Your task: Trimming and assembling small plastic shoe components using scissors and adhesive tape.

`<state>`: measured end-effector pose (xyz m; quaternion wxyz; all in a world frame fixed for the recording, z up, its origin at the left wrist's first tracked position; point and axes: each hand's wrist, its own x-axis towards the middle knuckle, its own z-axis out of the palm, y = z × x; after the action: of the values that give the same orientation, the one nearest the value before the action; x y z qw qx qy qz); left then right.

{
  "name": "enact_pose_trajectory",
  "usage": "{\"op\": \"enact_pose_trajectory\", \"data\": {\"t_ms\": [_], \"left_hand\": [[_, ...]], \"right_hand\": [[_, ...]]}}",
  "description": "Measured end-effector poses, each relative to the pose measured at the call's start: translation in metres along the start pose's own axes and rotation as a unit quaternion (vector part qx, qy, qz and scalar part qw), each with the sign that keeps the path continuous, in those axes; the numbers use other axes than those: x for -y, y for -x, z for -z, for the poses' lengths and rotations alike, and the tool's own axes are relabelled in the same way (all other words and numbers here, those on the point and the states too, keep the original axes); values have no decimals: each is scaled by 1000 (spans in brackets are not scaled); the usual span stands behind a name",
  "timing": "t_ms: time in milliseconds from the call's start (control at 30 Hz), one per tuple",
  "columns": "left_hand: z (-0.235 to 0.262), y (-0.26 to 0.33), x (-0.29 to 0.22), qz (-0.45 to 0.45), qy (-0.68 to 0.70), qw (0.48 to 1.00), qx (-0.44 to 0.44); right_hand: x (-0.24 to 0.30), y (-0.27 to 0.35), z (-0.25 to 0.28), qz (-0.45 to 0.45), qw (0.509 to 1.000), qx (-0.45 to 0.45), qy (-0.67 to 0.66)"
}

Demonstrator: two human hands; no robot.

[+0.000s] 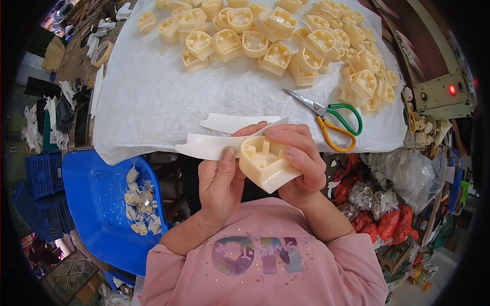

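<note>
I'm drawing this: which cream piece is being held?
The cream piece gripped by the right hand; the heaped ones lie untouched on the white sheet.

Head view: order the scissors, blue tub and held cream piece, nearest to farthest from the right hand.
1. Cream piece: in the right hand.
2. Scissors: on the white cloth, ahead and right.
3. Blue tub: far over on the left.
</note>
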<state>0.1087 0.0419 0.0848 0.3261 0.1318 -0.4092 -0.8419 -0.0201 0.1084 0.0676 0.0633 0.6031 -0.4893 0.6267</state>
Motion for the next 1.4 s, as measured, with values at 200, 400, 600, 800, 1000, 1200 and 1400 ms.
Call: {"op": "enact_pose_trajectory", "data": {"t_ms": [200,400,600,800,1000,1200,1400], "left_hand": [[-1,1,0,-1,7,1000,7],[-2,5,4,12,-17,999,-31],[-1,10,7,19,-49,997,-53],[10,3,3,12,-150,988,-43],[26,11,-9,-47,-272,956,-97],[15,14,-2,-23,-315,940,-126],[22,15,8,-66,-404,908,-89]], "right_hand": [[1,-1,1,-4,1000,7,2],[1,1,1,-5,998,34,52],[3,-2,4,-10,986,89,142],[-8,2,10,-1,977,95,188],[8,-8,17,-15,961,165,223],[20,-13,19,-64,921,277,265],[23,-15,20,-95,908,321,254]]}}
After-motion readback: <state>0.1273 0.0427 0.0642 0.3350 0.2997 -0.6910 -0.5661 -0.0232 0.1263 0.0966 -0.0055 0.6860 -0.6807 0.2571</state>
